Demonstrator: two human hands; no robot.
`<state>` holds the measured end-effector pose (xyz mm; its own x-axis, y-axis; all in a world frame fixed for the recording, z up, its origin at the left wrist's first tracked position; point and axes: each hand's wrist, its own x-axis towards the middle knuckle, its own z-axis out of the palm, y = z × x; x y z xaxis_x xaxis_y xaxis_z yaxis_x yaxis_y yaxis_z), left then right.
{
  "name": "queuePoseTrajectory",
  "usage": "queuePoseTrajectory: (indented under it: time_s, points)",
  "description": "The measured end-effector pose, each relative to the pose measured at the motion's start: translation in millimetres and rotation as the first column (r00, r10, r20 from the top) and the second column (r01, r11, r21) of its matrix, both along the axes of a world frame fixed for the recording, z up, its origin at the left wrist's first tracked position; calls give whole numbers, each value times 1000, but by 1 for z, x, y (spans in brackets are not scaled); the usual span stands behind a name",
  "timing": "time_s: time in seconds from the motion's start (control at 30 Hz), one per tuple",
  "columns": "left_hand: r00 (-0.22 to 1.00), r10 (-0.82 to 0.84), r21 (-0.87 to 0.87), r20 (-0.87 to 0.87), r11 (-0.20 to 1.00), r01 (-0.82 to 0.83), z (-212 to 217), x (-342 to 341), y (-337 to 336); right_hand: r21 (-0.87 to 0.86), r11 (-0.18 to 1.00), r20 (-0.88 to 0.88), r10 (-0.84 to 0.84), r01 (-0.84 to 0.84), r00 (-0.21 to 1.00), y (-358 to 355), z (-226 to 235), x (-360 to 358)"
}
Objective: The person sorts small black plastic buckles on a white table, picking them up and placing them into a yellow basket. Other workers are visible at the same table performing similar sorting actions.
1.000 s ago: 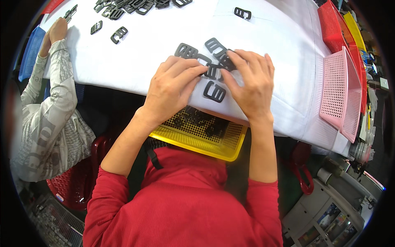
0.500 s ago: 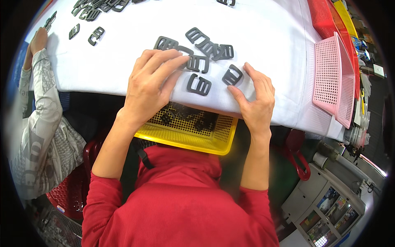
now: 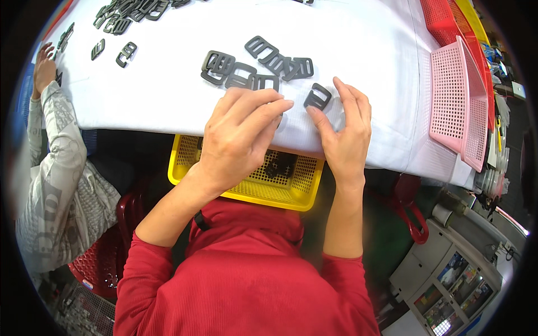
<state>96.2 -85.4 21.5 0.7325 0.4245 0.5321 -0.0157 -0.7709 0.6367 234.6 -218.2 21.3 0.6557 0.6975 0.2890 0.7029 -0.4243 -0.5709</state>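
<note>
Item: one black buckle (image 3: pixel 318 97), flat on the white tabletop (image 3: pixel 386 106), right of the left hand (image 3: pixel 238 137) and just beyond the right hand (image 3: pixel 346 134), the nearer of the two. Its long axis ran away from the wearer, far end leaning slightly right. Right hand: thumb and forefinger spread, thumb tip at the buckle's near edge. Left hand: fingers bent rightward; whether they pinched anything could not be told. Beyond: a buckle cluster (image 3: pixel 241 70). Containers: yellow basket (image 3: pixel 315 187) below the table edge, dark pieces (image 3: pixel 280 166) inside; pink basket (image 3: pixel 446 115) at right, contents undetermined.
</note>
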Motion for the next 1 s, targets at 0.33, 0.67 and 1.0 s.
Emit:
queuePoseTrajectory:
  time_s: [0.33, 0.67, 1.0]
  points:
    - [991, -98, -686, -90, 728, 10, 13, -13, -24, 238, 961, -824, 122, 142, 553, -1, 28, -11]
    - [997, -74, -999, 24, 32, 27, 5, -46, -3, 483, 729, -742, 635, -484, 216, -30, 162, -58]
    - [963, -249, -986, 108, -149, 73, 9, -49, -5, 108, 933, -18, 347, -343, 938, -10, 70, -51]
